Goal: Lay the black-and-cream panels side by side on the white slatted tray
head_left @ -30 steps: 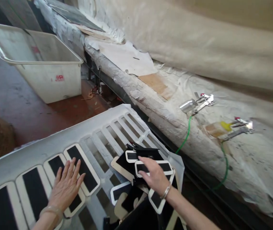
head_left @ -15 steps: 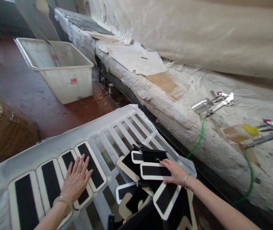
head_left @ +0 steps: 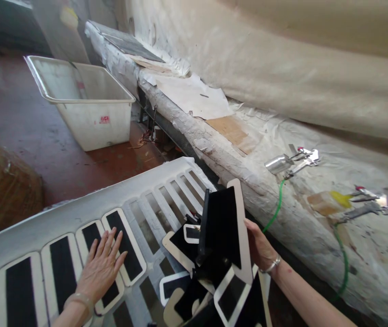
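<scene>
Four panels (head_left: 62,272) lie aligned, probably steadied by my spread, empty left hand (head_left: 103,265), while my right hand (head_left: 261,247) grips a tilted black piece (head_left: 223,222).

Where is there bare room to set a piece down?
On the slatted rack, the gapped stretch between the row of panels, the pile and the far rim. On the covered bench, the patch between the brown sheet and silver-cupped spray gun. Crowded: the row under the left hand, and the pile beside the raised panel in the right hand.
</scene>
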A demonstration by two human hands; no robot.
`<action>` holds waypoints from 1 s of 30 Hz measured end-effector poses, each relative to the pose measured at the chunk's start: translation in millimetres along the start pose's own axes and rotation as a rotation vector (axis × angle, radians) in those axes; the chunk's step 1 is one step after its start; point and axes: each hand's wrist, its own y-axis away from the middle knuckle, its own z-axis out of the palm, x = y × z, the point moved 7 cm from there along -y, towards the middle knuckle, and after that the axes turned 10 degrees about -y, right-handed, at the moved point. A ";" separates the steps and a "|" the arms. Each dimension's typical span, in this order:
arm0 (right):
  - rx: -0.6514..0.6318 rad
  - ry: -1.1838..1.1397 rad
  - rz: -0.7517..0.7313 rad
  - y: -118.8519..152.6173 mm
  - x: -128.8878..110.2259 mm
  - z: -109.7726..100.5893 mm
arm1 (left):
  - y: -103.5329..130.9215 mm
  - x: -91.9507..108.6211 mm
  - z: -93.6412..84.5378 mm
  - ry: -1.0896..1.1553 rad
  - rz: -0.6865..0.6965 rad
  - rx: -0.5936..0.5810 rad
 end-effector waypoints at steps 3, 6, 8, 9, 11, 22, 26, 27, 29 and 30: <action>0.008 -0.403 0.233 3.0 12.1 39.8 | 0.8 -1.6 3.0 -0.025 -0.008 -0.025; 0.038 -0.114 0.164 -3.5 41.1 50.6 | 0.2 -2.6 3.6 -0.034 -0.019 -0.044; 0.063 0.320 0.065 -8.2 69.3 43.1 | -0.1 -3.3 2.9 -0.031 -0.024 -0.048; 0.062 0.554 0.024 -10.0 83.9 38.7 | -0.1 -3.8 2.5 -0.027 -0.027 -0.048; 0.055 0.912 -0.027 -13.1 109.4 29.6 | 0.6 -4.5 2.3 -0.017 -0.030 -0.053; -0.571 1.766 -0.630 -44.7 102.3 45.5 | 1.9 -5.7 4.6 0.014 -0.057 -0.081; -0.674 1.667 -0.985 -43.0 88.1 58.4 | 1.6 -6.3 3.8 -0.012 -0.062 -0.103; -0.690 1.616 -1.056 -41.4 83.5 60.1 | 1.7 -6.3 3.5 -0.012 -0.064 -0.107; -0.705 1.516 -1.085 -41.9 71.5 59.4 | 2.2 -6.2 2.7 -0.008 -0.070 -0.113; -0.690 1.473 -1.054 -43.7 62.8 58.0 | 2.4 -6.1 2.1 -0.006 -0.074 -0.114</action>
